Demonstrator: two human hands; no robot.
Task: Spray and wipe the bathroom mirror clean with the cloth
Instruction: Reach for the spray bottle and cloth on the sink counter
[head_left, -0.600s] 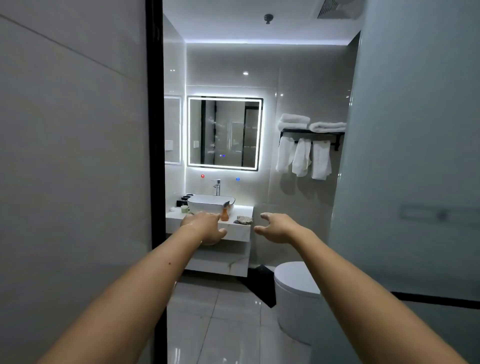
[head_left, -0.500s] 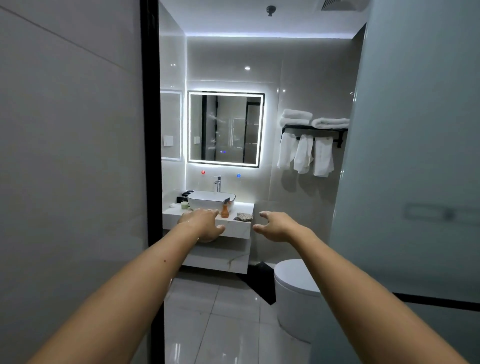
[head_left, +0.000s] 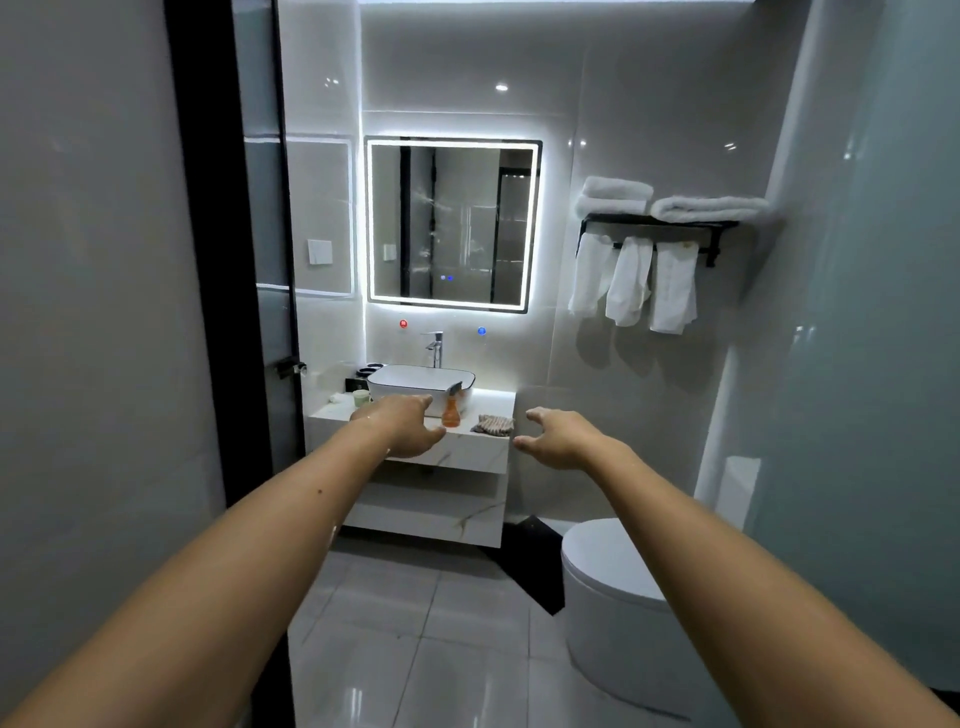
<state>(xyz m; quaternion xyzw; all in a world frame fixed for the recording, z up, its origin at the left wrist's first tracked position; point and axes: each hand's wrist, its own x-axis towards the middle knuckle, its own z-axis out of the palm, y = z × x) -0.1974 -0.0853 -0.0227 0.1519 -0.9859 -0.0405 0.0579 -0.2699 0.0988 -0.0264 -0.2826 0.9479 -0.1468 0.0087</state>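
Observation:
A square mirror (head_left: 452, 223) with a lit white border hangs on the far wall above the basin; streaks show on its glass. An orange spray bottle (head_left: 451, 408) stands on the white marble counter (head_left: 467, 449), beside the basin. To its right lies a crumpled beige cloth (head_left: 492, 424) at the counter's right end. My left hand (head_left: 405, 423) and my right hand (head_left: 558, 436) are stretched forward in the doorway, both empty with fingers apart, well short of the counter.
A black door frame (head_left: 208, 260) and a grey wall stand on my left, a frosted glass panel (head_left: 857, 364) on my right. A white basin (head_left: 421, 382) with a tap sits on the counter. A white toilet (head_left: 613, 587) is at lower right. White towels (head_left: 634, 275) hang on a black rack.
The view has moved closer through the doorway, so the mirror and counter look larger. Both hands stay stretched out, empty.

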